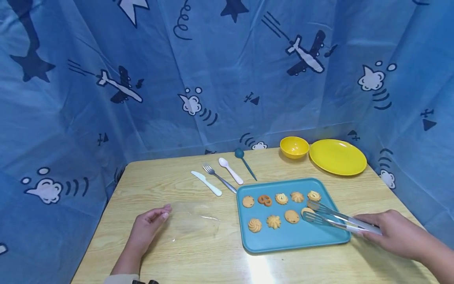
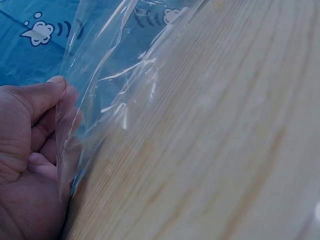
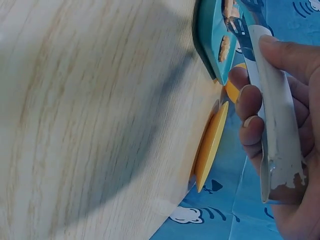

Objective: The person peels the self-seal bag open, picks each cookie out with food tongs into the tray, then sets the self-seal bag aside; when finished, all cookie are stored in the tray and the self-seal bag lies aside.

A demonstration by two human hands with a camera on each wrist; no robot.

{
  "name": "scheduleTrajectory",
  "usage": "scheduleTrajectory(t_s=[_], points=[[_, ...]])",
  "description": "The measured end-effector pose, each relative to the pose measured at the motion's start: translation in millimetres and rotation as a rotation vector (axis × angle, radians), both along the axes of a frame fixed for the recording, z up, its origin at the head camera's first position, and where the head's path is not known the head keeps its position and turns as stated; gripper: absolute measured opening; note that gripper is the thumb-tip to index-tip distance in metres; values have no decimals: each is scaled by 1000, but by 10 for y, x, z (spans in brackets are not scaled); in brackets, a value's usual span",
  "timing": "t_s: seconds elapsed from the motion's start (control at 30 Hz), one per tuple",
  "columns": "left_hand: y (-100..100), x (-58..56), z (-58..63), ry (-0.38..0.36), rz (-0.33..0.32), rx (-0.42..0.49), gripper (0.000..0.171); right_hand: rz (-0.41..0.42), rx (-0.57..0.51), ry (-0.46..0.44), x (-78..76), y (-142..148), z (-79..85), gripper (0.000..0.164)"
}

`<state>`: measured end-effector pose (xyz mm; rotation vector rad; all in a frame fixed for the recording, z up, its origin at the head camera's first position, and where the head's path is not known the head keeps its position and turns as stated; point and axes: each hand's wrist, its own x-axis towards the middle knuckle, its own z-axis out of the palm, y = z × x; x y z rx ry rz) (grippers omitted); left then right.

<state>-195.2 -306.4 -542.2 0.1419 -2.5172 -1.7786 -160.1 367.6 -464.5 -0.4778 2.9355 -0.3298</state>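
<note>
My left hand (image 1: 150,225) pinches the edge of a clear plastic bag (image 2: 115,65) between thumb and fingers; the bag lies low over the wooden table. On the right, my right hand (image 1: 393,234) grips metal tongs (image 1: 349,219) with pale handles (image 3: 277,115). The tongs' slotted tips reach over the right part of a teal tray (image 1: 283,240), one on each side of a round cookie (image 1: 307,212) that they partly cover. Two rows of baked pieces fill the tray, among them a pretzel (image 1: 264,200), a swirl cookie (image 1: 254,225) and a round speckled cookie (image 1: 292,216).
Behind the bag lie a white knife (image 1: 206,183), a metal fork (image 1: 220,178), a white spoon (image 1: 231,171) and a dark green spoon (image 1: 245,162). A yellow bowl (image 1: 294,148) and yellow plate (image 1: 337,157) stand at the back right. Blue printed curtain (image 1: 220,59) surrounds the table.
</note>
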Motion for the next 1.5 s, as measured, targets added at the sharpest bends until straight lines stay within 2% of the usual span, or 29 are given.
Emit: scheduleTrajectory(t_s=[0.13, 0.2, 0.27, 0.37, 0.5, 0.73, 0.83, 1.0, 1.3, 1.5], points=[[-4, -3, 12, 1, 2, -16, 35, -6, 6, 16, 12, -20, 16, 47], [-6, -7, 13, 3, 2, -16, 35, -11, -5, 55, 25, -16, 15, 47], [-7, -11, 11, 5, 2, -16, 35, -49, -8, 92, 35, 0, 17, 48], [-7, -13, 2, -2, -1, -3, 35, -106, -16, 194, 30, 80, 15, 46], [-6, -6, -7, -13, -5, 10, 35, -199, 20, 244, 2, 251, -7, 39], [-6, -6, -1, -18, 3, 21, 34, -321, 95, 90, -29, 449, -90, 48], [-3, -8, 0, -21, 7, 23, 35, -353, 106, 60, -34, 478, -129, 53], [-3, -14, -7, -13, 7, 16, 35, -336, 96, 51, -46, 515, -186, 46], [-2, -2, 15, 45, -41, -23, 32, -355, 113, -69, -87, 505, -272, 35], [1, -5, -27, 69, -78, -112, 26, -393, 131, -128, -109, 460, -244, 42]])
